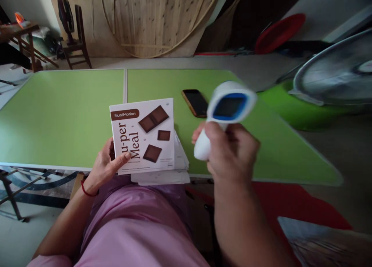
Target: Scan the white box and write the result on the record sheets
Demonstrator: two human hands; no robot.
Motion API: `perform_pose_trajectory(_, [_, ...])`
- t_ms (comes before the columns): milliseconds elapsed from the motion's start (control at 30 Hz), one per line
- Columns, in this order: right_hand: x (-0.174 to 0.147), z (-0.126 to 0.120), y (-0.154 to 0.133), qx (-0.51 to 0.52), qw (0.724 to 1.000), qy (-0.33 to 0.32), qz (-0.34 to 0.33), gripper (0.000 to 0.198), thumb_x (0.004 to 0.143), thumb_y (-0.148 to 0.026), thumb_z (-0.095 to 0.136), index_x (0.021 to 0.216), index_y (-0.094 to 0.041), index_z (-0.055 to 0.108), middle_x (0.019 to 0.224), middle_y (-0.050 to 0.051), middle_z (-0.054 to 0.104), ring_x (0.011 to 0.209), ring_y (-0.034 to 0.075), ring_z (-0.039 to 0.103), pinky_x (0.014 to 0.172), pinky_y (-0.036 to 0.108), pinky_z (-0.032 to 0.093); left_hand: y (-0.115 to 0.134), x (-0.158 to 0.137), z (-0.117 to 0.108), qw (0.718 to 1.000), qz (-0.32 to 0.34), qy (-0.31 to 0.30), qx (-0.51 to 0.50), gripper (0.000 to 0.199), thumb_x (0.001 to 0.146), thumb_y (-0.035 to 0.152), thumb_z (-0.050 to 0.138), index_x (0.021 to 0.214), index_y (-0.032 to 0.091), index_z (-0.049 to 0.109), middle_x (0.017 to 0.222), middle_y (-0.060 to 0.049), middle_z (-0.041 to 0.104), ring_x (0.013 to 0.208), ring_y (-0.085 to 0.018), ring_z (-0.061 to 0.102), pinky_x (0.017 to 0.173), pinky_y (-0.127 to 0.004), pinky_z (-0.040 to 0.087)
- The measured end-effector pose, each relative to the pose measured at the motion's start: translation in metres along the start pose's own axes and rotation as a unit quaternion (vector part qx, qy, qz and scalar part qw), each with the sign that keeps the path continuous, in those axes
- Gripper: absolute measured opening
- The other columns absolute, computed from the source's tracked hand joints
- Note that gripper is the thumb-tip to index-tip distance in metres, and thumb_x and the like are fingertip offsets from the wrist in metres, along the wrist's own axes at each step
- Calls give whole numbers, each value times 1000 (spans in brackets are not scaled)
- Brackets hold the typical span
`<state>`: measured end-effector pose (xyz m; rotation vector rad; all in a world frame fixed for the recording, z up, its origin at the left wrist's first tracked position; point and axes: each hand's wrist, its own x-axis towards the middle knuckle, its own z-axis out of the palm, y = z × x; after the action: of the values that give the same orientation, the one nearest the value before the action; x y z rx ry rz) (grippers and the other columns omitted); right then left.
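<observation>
Blurred scanner (229,108) in right hand (229,150)

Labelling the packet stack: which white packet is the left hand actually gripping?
The top packet, face up with its chocolate print; left hand thumbs its lower edge. The other packets show only white edges beneath.

We see our own body from above: both forearms bare, no sleeves reaching them. On our left wrist sits a thin red cord (87,191), looped snugly like a bracelet. Our lap is covered in pink cloth (136,228), smooth with soft folds across the thighs.
</observation>
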<state>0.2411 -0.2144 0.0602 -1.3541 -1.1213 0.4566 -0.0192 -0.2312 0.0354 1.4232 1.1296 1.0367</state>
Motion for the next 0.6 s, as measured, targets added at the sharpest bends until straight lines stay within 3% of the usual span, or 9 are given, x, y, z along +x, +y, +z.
perform_pose_trajectory(100, [28, 3, 24, -177, 980, -79, 38, 35, 74, -50, 64, 90, -19, 66, 77, 6, 68, 68, 23, 63, 61, 35, 45, -1, -1, 0, 1000, -5, -3, 4, 61, 84, 54, 75, 128, 17, 56, 125, -11, 67, 110, -28, 65, 91, -38, 53])
perform_pose_trajectory(233, [38, 18, 40, -371, 911, -166, 64, 35, 75, -38, 62, 103, -18, 67, 97, 13, 73, 86, 30, 68, 66, 36, 46, 2, -2, 2, 1000, -2, 13, 24, 61, 84, 54, 75, 127, 15, 56, 127, -13, 66, 115, -30, 63, 98, -42, 51])
perform_pose_trajectory(467, [31, 26, 45, -482, 838, -249, 58, 36, 88, -41, 49, 107, -16, 66, 104, 16, 72, 97, 33, 67, 65, 33, 42, 11, 6, -5, 997, -9, 17, -73, 59, 79, 47, 81, 122, 14, 59, 119, -14, 69, 105, -30, 67, 81, -37, 57])
perform_pose_trajectory(600, [29, 24, 50, -523, 816, -244, 33, 39, 92, -45, 50, 109, -14, 67, 104, 17, 69, 98, 32, 66, 65, 33, 41, 23, 46, -24, 994, 75, 7, -77, 53, 78, 41, 82, 118, 15, 60, 120, -13, 69, 106, -29, 68, 85, -38, 59])
